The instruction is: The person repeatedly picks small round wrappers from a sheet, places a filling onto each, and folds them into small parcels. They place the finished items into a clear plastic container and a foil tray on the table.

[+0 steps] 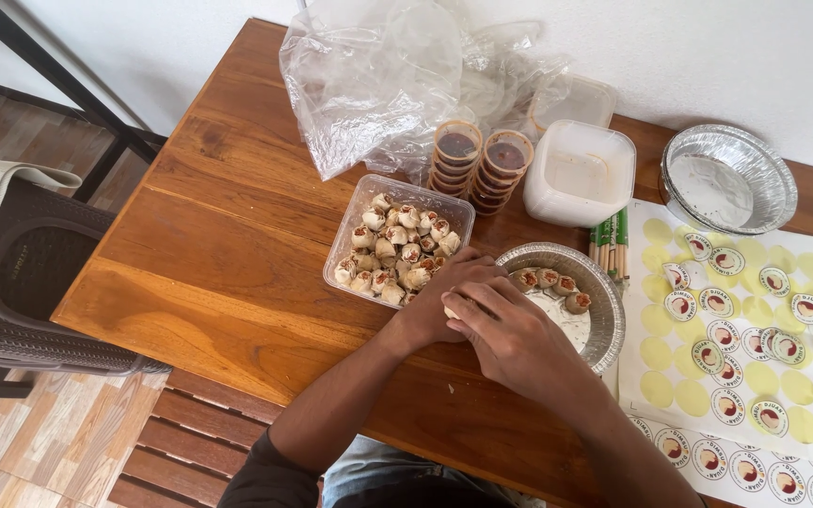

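My left hand and my right hand meet at the near rim of a round foil pan. The right fingers lie over the left ones. A small pale dumpling peeks out between them, and both hands are closed on it. Several more dumplings line the far inner side of the pan. A clear plastic tub full of dumplings stands just left of the pan, touching my left hand's knuckles.
Behind the tub are two stacks of lidded sauce cups, a white plastic box, crumpled plastic bags and a stack of foil pans. Wrapped chopsticks and a round-sticker sheet lie at right. A dark chair stands at left.
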